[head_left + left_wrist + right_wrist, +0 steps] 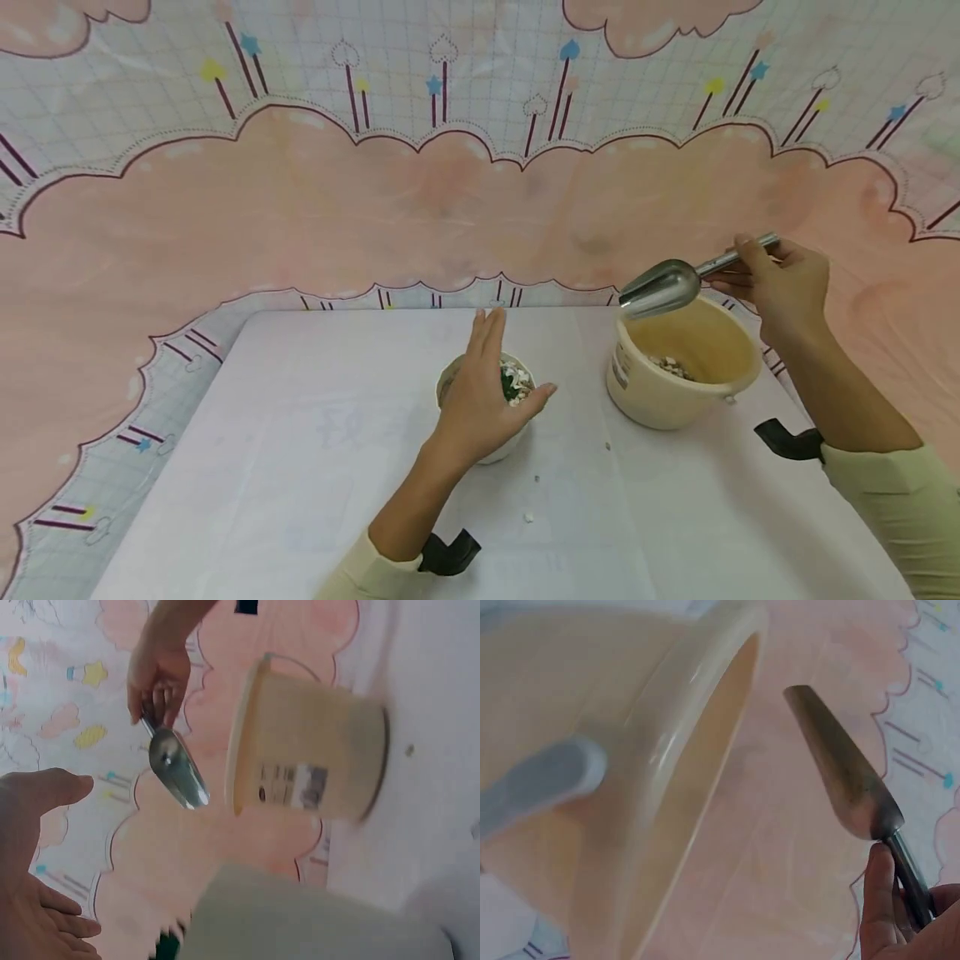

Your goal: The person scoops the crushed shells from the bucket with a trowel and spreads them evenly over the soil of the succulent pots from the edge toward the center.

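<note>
While the right hand (787, 287) is holding a metal scoop (662, 287) up over the near-left part of the cream bucket (652, 400), its grip is closing firmly round the slim handle, fingers and thumb curling in. The scoop's tip is pointing left and hanging just above the bucket's rim, clear of it in both wrist views. Inside the bucket, a heap of pale bits (671, 365) is lying low, and a printed label (292, 784) is showing on the outer wall. Over to the left, the other grip is standing wide: the left hand (480, 404) is hovering over a small white pot (498, 454), fingers stretching out straight, thumb spreading away, holding nothing. Dark green leaves (512, 382) and whitish pieces are peeking out of the pot beside that hand. Pot and bucket are both standing upright on the white table (337, 467), well apart, with a few crumbs (528, 517) lying nearby, and a pink patterned cloth (420, 200) is hanging behind.
</note>
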Tool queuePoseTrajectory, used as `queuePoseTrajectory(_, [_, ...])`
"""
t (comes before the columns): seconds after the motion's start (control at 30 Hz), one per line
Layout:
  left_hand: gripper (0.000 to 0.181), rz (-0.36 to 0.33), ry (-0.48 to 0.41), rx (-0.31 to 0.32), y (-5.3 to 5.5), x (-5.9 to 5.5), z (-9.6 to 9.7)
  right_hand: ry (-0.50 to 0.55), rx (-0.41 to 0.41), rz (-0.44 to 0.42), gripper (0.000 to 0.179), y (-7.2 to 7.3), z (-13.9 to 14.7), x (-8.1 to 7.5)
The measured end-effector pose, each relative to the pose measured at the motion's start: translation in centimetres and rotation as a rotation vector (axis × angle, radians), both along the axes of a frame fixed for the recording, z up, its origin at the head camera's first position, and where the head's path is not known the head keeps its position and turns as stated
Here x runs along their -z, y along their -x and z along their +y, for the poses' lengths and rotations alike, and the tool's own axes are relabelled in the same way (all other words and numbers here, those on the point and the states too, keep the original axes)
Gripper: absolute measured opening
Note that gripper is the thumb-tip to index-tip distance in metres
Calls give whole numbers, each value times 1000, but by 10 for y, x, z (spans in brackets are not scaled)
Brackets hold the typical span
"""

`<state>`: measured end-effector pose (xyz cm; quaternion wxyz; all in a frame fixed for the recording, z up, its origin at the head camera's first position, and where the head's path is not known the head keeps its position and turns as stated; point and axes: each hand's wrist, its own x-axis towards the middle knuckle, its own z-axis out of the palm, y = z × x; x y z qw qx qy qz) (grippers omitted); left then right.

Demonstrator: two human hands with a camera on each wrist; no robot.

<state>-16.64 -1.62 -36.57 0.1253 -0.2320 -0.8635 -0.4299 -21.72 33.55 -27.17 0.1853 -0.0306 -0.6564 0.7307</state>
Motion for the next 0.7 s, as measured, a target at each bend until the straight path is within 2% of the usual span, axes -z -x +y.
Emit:
queuePoseTrajectory(0.13, [107,-34,7,52,2,-7,28,-130,62,-19,19,5,10,7])
queuePoseTrajectory(0.23, [107,-71,24,73,5,-10,48,-296,76,-69,23,10,13,13])
queuePoseTrajectory(0.33, [107,-91,26,100,8,-13,67,-479,34,-124,30,15,15,16])
queuePoseTrajectory(0.5, [105,-75,20,147,16,-15,95,-759,-63,-144,38,27,13,20])
queuePoseTrajectory(0.6, [102,-71,1,168,20,-10,111,-879,-103,-135,36,34,14,22])
queuePoseTrajectory(0.7, [101,-110,-36,168,24,0,126,-976,-141,-121,31,40,17,26])
